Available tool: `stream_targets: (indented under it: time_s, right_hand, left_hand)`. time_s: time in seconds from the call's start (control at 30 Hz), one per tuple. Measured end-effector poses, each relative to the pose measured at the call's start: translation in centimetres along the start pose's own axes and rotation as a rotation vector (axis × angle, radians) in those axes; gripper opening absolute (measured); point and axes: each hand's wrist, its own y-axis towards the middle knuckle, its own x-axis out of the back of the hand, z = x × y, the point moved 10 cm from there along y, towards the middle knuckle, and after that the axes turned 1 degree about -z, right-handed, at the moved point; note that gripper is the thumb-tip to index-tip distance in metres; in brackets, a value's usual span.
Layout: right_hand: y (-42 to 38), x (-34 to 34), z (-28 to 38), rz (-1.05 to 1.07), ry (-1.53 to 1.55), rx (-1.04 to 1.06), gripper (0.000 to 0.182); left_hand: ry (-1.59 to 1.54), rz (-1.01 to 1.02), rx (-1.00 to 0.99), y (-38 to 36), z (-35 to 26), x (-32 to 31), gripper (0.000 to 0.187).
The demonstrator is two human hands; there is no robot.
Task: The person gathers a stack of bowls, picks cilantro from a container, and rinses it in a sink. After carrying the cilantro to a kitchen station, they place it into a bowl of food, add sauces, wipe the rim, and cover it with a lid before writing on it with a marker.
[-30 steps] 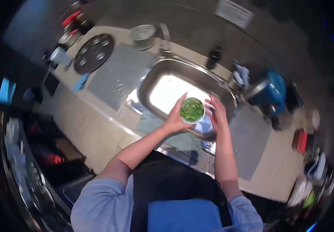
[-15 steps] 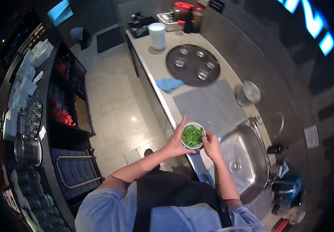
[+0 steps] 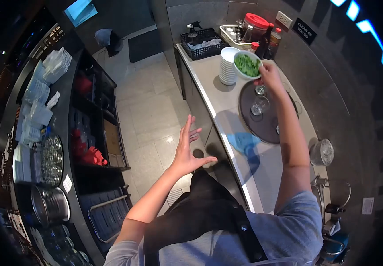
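My right hand (image 3: pixel 269 76) reaches far across the counter, its fingers closed on the right side of a white bowl (image 3: pixel 240 74) filled with chopped green leaves (image 3: pixel 248 65). The bowl is up beside a tall stack of white bowls (image 3: pixel 228 71) and overlaps the stack's right side in this view. Below my right forearm lies a round dark tray (image 3: pixel 255 122) with small glasses (image 3: pixel 259 105) on it, partly hidden by the arm. My left hand (image 3: pixel 187 150) hangs over the floor in front of the counter, fingers spread and holding nothing.
A blue cloth (image 3: pixel 243 142) lies near the counter's front edge. Behind the stack are a black basket (image 3: pixel 202 44), sauce bottles (image 3: pixel 273 43) and a red-lidded jar (image 3: pixel 255 27). A clear container (image 3: pixel 322 153) stands by the wall. Shelving on the left bears glasses (image 3: pixel 52 155) and a metal pot (image 3: pixel 50 204).
The bowl of greens has gone from both hands near the sink to my right hand alone, up at the bowl stack. My left hand has let go and moved left, off the counter.
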Motion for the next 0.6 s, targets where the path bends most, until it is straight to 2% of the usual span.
stream_targets:
  time_s: [0.2, 0.27, 0.33, 0.4, 0.47, 0.6]
  right_hand:
    - [14.6, -1.9, -3.0, -0.083, -0.127, 0.025, 0.027]
    - [16.7, -1.6, -4.0, -0.074, -0.143, 0.033, 0.023]
    - [17.5, -2.2, -4.6, 0.063, -0.252, 0.0, 0.02]
    - [17.9, -2.1, -5.7, 0.059, -0.242, -0.057, 0.019]
    - [17.8, -2.6, -5.6, 0.103, -0.227, -0.048, 0.019]
    - [17.8, -2.7, -6.2, 0.088, -0.245, -0.095, 0.026]
  left_hand:
    - [-0.005, 0.13, 0.012, 11.0, 6.2, 2.5, 0.138]
    - [-0.043, 0.104, 0.156, 14.9, 10.1, 4.2, 0.138]
    - [-0.02, 0.114, 0.16, 19.0, 11.4, 5.6, 0.136]
    - [0.016, 0.145, 0.168, 22.8, 12.7, 5.9, 0.133]
    - [-0.001, 0.149, 0.189, 25.8, 15.0, 4.9, 0.134]
    - [-0.083, 0.333, 0.23, 30.9, 18.1, -2.5, 0.137]
